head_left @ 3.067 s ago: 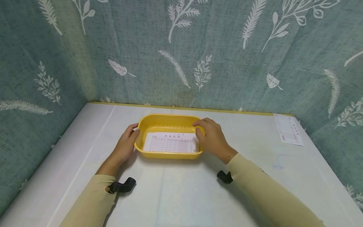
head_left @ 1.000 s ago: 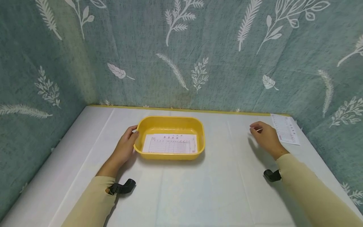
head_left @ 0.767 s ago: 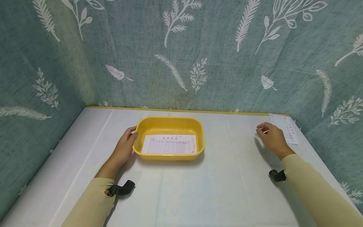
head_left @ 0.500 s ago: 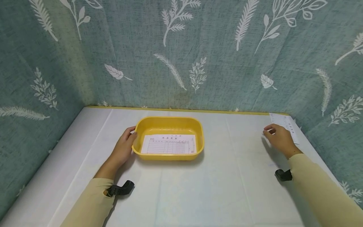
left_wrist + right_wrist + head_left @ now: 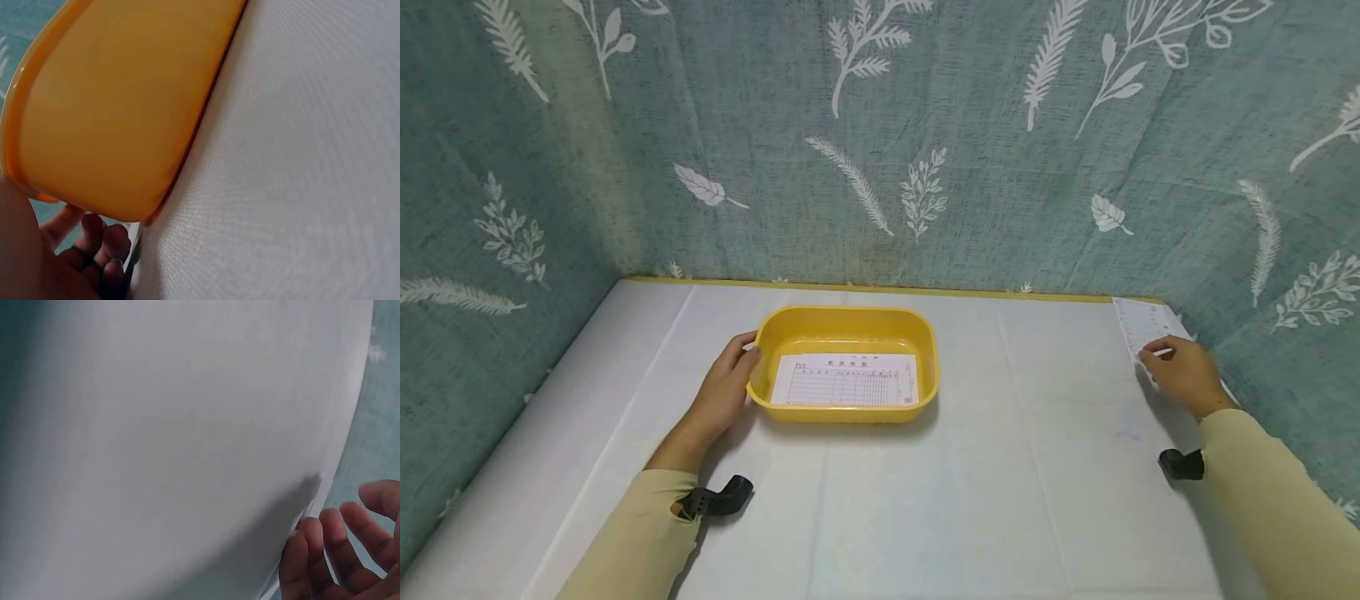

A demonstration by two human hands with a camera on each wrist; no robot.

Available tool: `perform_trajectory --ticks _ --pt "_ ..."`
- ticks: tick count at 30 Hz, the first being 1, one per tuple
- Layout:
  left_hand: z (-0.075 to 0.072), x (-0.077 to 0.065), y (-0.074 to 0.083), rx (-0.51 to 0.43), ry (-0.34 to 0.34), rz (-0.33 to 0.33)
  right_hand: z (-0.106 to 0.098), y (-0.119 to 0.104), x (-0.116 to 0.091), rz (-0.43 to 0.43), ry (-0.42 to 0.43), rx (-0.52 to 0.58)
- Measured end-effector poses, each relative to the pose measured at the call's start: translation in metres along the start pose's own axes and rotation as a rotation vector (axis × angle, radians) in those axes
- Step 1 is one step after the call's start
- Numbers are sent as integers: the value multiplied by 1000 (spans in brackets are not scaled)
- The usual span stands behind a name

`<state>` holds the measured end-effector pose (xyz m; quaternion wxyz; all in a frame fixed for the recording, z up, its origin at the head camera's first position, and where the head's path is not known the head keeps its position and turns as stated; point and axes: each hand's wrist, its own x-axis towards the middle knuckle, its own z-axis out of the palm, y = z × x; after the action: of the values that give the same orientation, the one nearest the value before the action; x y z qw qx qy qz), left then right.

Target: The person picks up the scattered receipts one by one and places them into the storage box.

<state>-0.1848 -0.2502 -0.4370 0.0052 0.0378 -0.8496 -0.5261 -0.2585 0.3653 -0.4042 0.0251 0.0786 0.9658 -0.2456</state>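
A yellow plastic basin (image 5: 842, 414) sits on the white-covered table, and a printed paper form (image 5: 842, 380) lies flat inside it. My left hand (image 5: 721, 392) grips the basin's left end; in the left wrist view the thumb is at the rim and the fingers reach below it. At the table's far right corner lies a second printed paper form (image 5: 1137, 318). My right hand (image 5: 1186, 377) hovers over the near part of that form and hides much of it. Its fingers are loosely bent, with thumb and fingertips apart and nothing between them in the right wrist view (image 5: 340, 550).
A white cloth (image 5: 925, 508) covers the table, with a yellow strip (image 5: 985, 292) along its back edge. Green leaf-patterned fabric (image 5: 880, 167) stands behind and on both sides. Black wrist straps with cameras are on both sleeves.
My right hand has left the basin's right end and moved right across the table to the form in the far right corner. The left hand stays at the basin.
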Motion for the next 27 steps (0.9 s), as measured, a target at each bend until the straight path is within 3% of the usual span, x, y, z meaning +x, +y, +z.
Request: perform_trajectory --ticks 4,11,27 --pt "1 1 1 0 2 2 -6 11 -1 84 -8 16" --pt "1 2 0 9 -1 6 -11 23 -2 128 -14 50" --pt "4 -2 -5 0 -2 -6 -21 45 -4 228 -137 82"
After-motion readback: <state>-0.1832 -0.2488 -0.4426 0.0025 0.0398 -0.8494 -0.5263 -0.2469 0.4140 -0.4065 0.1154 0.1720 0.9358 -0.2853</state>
